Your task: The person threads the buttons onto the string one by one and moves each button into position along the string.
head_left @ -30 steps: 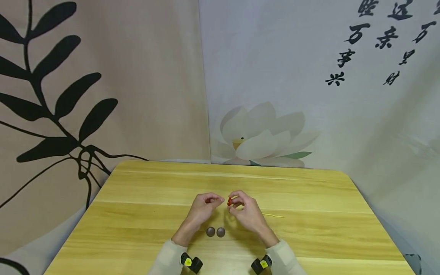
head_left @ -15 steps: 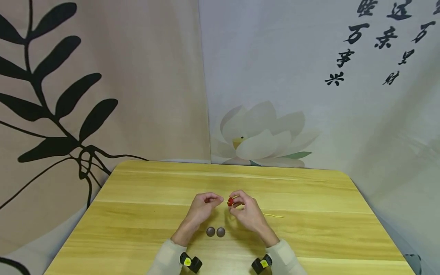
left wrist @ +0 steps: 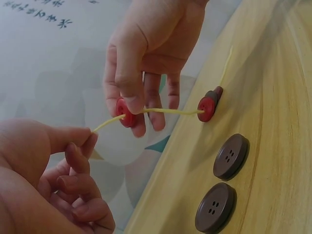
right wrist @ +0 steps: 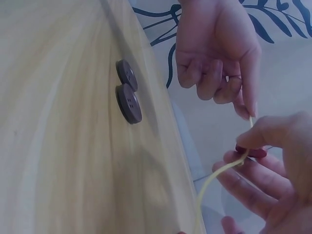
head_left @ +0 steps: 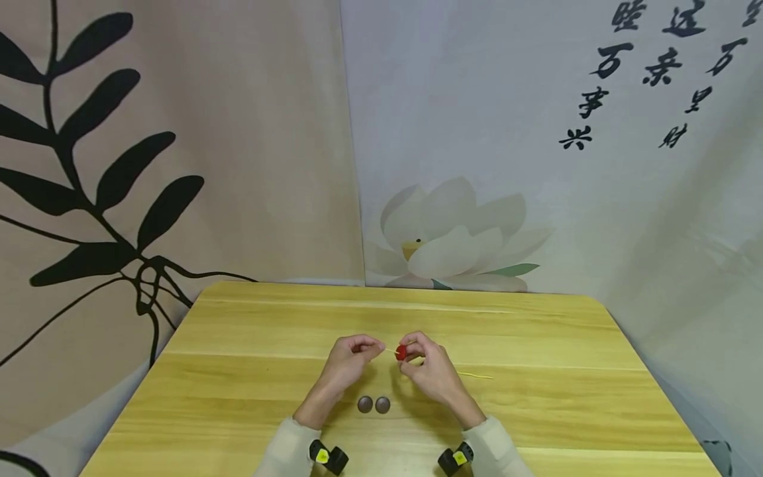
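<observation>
My left hand [head_left: 353, 359] pinches one end of a yellow string [left wrist: 170, 111] between thumb and fingertips. Across from it, my right hand [head_left: 432, 366] holds a red button [left wrist: 121, 108] by its edge between thumb and fingers. The string runs through that button, with a short stretch taut toward the left fingertips. Beyond the right fingers it leads to a second red button [left wrist: 208, 107], low by the table, with a dark button [left wrist: 212, 94] and a reddish one partly hidden behind it. The string's tail [head_left: 475, 375] lies right of the right hand.
Two large dark brown buttons, a nearer one [left wrist: 215, 207] and a farther one [left wrist: 230, 156], lie side by side on the wooden table [head_left: 250, 397], between the forearms. Behind the table hang printed cloths [head_left: 286, 165]. Each wrist wears a small black camera.
A stretch of string now shows between the left fingertips and the red button. The button in the right hand has turned to show more of its face. Both hands have stayed nearly in place.
</observation>
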The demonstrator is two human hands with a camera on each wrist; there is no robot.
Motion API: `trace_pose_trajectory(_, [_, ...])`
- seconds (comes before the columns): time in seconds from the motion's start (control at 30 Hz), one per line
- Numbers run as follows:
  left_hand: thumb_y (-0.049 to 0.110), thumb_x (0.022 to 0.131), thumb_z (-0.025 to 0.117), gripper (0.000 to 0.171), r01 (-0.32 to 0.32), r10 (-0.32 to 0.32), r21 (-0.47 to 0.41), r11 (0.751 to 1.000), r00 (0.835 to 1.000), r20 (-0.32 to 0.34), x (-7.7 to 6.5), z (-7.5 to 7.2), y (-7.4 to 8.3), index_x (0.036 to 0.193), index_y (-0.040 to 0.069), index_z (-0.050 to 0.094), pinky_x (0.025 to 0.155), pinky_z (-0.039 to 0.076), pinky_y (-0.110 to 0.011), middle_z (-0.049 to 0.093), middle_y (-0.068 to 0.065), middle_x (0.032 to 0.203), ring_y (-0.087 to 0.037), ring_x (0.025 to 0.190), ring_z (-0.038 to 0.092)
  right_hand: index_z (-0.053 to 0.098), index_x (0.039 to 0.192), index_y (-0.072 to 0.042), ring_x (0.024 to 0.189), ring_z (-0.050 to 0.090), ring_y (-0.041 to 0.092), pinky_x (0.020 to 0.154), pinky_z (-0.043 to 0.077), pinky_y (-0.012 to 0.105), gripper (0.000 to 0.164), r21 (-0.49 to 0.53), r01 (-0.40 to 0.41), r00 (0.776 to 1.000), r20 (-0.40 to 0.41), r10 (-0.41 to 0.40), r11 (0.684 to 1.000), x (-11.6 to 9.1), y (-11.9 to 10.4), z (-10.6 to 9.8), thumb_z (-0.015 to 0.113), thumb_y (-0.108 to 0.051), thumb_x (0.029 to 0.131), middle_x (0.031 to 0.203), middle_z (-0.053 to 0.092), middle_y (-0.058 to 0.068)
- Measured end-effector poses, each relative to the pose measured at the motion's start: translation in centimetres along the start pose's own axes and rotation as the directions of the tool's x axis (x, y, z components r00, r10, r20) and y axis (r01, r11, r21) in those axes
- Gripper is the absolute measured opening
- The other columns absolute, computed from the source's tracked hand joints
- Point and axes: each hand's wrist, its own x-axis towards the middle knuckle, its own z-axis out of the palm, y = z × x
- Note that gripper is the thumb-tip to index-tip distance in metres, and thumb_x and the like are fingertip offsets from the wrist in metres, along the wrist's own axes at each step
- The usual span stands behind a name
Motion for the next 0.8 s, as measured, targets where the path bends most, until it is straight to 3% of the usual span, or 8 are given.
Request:
trace_pose_trajectory(0.13, [0.025,0.093,0.069,0.024,0.0,0.0,-0.004,1.0,1.0,-0.024,0.02,0.03,0.03,0.099,0.003,0.073,0.06,0.039,-0.025,0.058,-0.001,0.081,-0.017,0.074,0.05,0.059,0.11,-0.01,0.09,0.064,0.019,0.074,0.052,0.03,0.027,-0.013,0.005,1.0,-0.006,-0.005,1.0,0.04,0.22,0.0,0.069,-0.002,0.087,0.1,0.074,0.01])
trace_pose_trajectory(0.43, [0.023,0.094,0.068,0.024,-0.001,0.001,-0.009,1.0,0.999,-0.039,0.12,0.09,0.01,0.101,0.001,0.072,0.057,0.037,-0.024,0.057,-0.001,0.079,-0.017,0.072,0.048,0.061,0.108,-0.015,0.089,0.066,0.016,0.082,0.046,0.046,0.026,-0.034,0.03,0.999,-0.021,-0.031,0.999,0.14,0.59,0.04,0.072,-0.004,0.087,0.094,0.074,0.003])
trace_pose_trajectory(0.8, [0.024,0.094,0.069,0.023,-0.007,0.007,-0.009,1.0,0.999,-0.042,-0.19,-0.17,0.2,0.1,0.002,0.073,0.055,0.036,-0.024,0.055,0.0,0.078,-0.015,0.068,0.046,0.062,0.108,-0.015,0.091,0.066,0.017,0.084,0.046,0.046,0.026,-0.041,0.033,0.999,-0.02,-0.033,0.999,0.23,0.78,0.1,0.073,-0.005,0.086,0.094,0.074,0.0])
